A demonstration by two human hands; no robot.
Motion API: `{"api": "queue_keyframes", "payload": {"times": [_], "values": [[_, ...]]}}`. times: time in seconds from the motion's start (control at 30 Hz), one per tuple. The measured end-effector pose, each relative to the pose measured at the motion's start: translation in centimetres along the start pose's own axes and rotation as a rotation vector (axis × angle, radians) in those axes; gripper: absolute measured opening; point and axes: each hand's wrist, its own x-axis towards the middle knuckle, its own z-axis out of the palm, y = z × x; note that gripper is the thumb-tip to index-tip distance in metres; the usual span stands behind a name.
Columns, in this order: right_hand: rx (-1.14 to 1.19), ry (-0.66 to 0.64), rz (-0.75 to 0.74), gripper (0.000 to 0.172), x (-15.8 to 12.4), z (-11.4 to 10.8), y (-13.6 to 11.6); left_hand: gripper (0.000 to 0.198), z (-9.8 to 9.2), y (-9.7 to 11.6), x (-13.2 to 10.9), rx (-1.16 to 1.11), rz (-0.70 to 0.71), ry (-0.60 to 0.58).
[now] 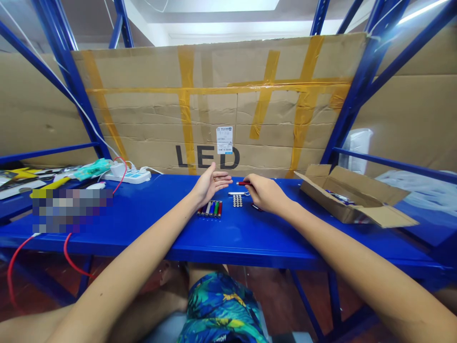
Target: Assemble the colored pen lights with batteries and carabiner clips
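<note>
My right hand [263,191] pinches a small red penlight-like tube [243,183], its end pointing left. To its left my left hand [211,183] is held palm inward over the table, fingers stretched out and holding nothing. Between and below the hands, small round silver button cells [237,200] stand in neat rows. Just behind them lies a silver tube [236,193] with a ring at its right end. By my left wrist, several tubes in red, green, blue, silver and black [213,209] lie side by side. A dark tube [256,207] is partly hidden under my right hand.
An open cardboard box [342,205] with more tubes inside sits on the right of the blue table [143,219]. On the left are a white power strip [134,176], cables and a yellow-handled tool [53,186]. Taped cardboard [150,114] and blue posts [71,81] close off the back.
</note>
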Motion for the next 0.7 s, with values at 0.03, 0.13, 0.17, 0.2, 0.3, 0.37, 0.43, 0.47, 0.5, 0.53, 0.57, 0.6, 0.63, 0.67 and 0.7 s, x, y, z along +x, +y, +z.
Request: {"api": "queue_keyframes", "payload": {"times": [0.03, 0.13, 0.17, 0.2, 0.3, 0.37, 0.43, 0.47, 0.5, 0.53, 0.57, 0.6, 0.63, 0.67, 0.7], "values": [[-0.003, 0.015, 0.011, 0.019, 0.0, 0.0, 0.0, 0.060, 0.0, 0.0, 0.0, 0.001, 0.001, -0.002], [0.016, 0.072, 0.034, 0.020, 0.1, -0.2, 0.1, 0.059, -0.1, 0.0, 0.1, 0.003, -0.002, -0.010], [0.033, 0.090, 0.035, 0.021, 0.1, -0.3, 0.2, 0.059, -0.1, 0.0, 0.1, 0.005, -0.003, -0.012], [0.049, 0.105, 0.033, 0.021, 0.1, -0.3, 0.2, 0.060, -0.1, -0.1, 0.1, 0.008, -0.003, -0.013], [0.068, 0.113, 0.024, 0.020, 0.1, -0.3, 0.3, 0.060, -0.1, -0.2, 0.2, 0.023, 0.002, -0.015], [0.078, 0.107, 0.015, 0.019, 0.1, -0.1, 0.4, 0.059, -0.1, -0.3, 0.2, 0.055, 0.023, -0.023], [0.110, 0.106, 0.000, 0.019, 0.2, 0.1, 0.5, 0.054, -0.1, -0.4, 0.2, 0.150, 0.108, -0.025], [0.128, 0.106, -0.005, 0.019, 0.3, 0.2, 0.6, 0.049, -0.1, -0.5, 0.3, 0.233, 0.173, -0.029], [0.144, 0.105, -0.006, 0.018, 0.3, 0.3, 0.7, 0.042, 0.0, -0.5, 0.4, 0.331, 0.243, -0.035], [0.161, 0.105, -0.005, 0.018, 0.5, 0.4, 0.9, 0.036, 0.1, -0.5, 0.5, 0.434, 0.304, -0.050], [0.181, 0.104, -0.004, 0.018, 0.6, 0.5, 1.0, 0.030, 0.2, -0.5, 0.8, 0.533, 0.346, -0.076], [0.203, 0.103, -0.006, 0.018, 0.8, 0.7, 1.2, 0.027, 0.3, -0.6, 1.0, 0.617, 0.371, -0.117], [0.228, 0.101, -0.012, 0.017, 1.0, 0.8, 1.4, 0.024, 0.5, -0.5, 1.4, 0.684, 0.384, -0.164], [0.253, 0.097, -0.020, 0.017, 1.3, 1.1, 1.7, 0.022, 0.7, -0.5, 1.9, 0.736, 0.393, -0.207], [0.276, 0.093, -0.027, 0.017, 1.5, 1.3, 2.0, 0.019, 0.9, -0.5, 2.4, 0.784, 0.403, -0.242]]}}
